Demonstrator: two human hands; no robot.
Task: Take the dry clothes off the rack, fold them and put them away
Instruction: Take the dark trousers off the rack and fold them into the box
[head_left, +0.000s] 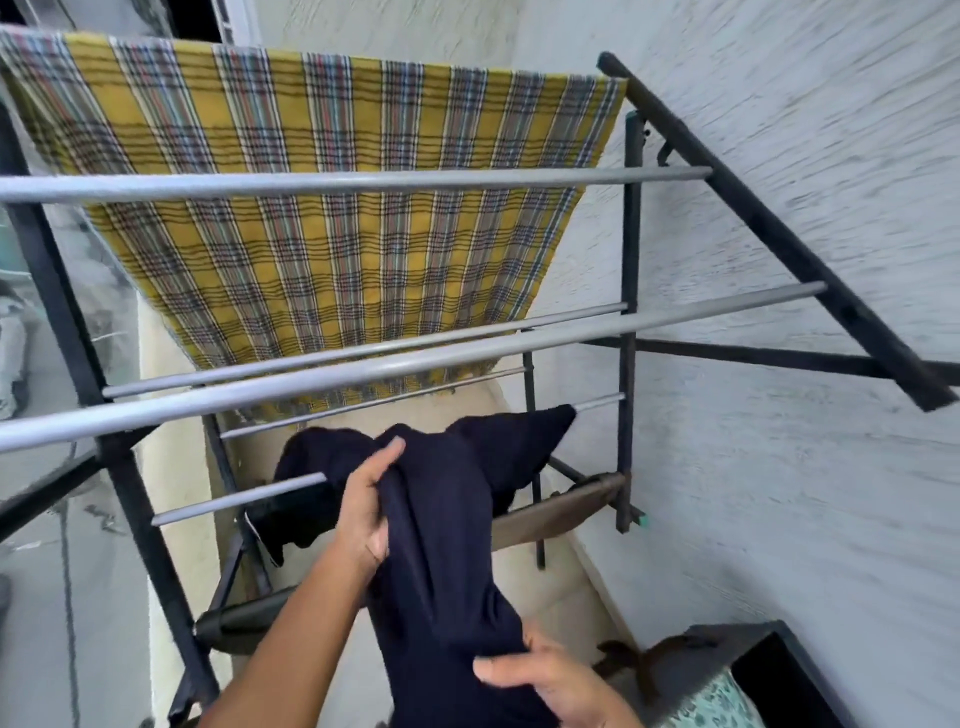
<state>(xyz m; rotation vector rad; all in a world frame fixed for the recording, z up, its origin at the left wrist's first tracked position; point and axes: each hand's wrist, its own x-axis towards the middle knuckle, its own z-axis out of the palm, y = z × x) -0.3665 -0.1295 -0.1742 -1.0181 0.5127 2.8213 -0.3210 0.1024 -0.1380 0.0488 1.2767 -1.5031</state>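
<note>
On the drying rack (631, 332), a yellow plaid cloth (322, 208) is hanging; left hand (366, 512) and right hand (550, 680) are both gripping a dark garment (447, 545) draped over a low bar

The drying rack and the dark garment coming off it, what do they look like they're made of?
The drying rack looks like dark painted metal, its straight angular bars scuffed and rusty in spots; its pale grey rails show a smooth sheen, metal or plastic tube. The dark garment looks like soft matte navy fabric, bunching in folds under the left hand and right hand.
</note>
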